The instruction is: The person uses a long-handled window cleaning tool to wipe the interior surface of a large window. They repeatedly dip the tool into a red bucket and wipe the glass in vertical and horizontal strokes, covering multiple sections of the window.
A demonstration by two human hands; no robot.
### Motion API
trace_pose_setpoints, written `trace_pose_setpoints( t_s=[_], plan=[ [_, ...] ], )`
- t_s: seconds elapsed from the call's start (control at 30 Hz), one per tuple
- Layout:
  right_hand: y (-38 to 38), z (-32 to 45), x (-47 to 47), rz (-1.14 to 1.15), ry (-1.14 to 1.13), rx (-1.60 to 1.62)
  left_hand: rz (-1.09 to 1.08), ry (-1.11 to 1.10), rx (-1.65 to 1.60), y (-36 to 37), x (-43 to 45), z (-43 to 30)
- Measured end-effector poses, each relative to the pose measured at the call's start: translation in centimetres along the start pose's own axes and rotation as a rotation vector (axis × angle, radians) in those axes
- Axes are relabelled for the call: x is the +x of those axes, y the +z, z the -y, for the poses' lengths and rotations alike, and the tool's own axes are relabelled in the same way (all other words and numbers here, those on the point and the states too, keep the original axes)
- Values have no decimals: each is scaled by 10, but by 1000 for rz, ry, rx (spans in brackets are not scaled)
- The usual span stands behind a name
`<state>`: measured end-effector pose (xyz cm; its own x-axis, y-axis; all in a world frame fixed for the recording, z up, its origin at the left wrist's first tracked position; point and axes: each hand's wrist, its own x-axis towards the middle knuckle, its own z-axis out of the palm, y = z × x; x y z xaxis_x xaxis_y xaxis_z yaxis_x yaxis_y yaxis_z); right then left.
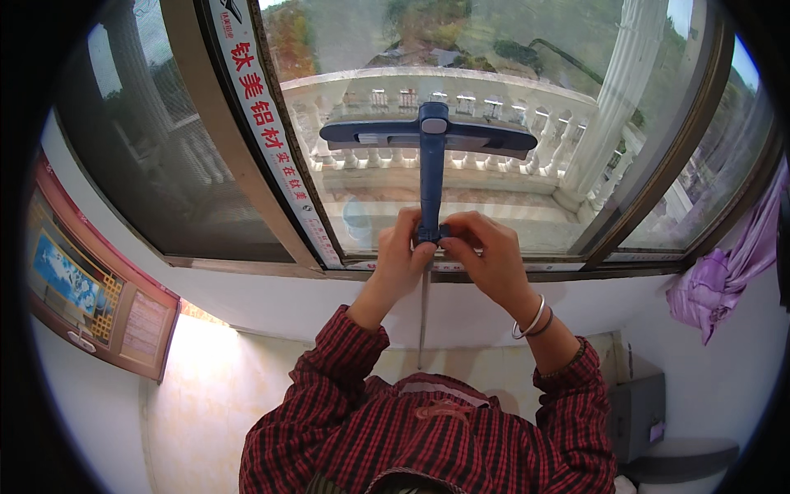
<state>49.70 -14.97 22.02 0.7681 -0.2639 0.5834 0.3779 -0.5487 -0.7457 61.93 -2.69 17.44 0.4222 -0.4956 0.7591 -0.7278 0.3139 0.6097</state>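
Note:
A blue window squeegee [432, 176] stands upright before me, its wide head crosswise at the top and its handle pointing down toward me. My left hand [398, 262] is wrapped around the lower end of the handle, thumb in front. At that same spot, the fingertips of my right hand [490, 253] pinch a small dark blue clamp [442, 231] on the collar. A thin grey pole [424, 315] runs down from the collar toward the floor. Behind the squeegee is the glass pane [364, 43] of a sliding window; whether the head touches it, I cannot tell.
A metal window frame [247, 154] with a printed strip stands left of the pane, beside a mesh screen [160, 154]. A knotted purple curtain [710, 290] hangs at right. A dark grey box [639, 414] is low on the right. At left is a brown door [105, 296].

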Motion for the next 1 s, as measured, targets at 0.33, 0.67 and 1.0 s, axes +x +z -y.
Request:
trace_pose_setpoints(
  t_s=[0.33,0.67,1.0],
  plan=[
    [-13,-22,9,-8,-845,-483,151,-190,-26,-9,0,-18],
    [3,-27,9,-54,143,215,99,-209,-15,-5,12,3],
    [5,-32,15,-83,-72,78,85,-193,-84,0,17,5]
  ],
)
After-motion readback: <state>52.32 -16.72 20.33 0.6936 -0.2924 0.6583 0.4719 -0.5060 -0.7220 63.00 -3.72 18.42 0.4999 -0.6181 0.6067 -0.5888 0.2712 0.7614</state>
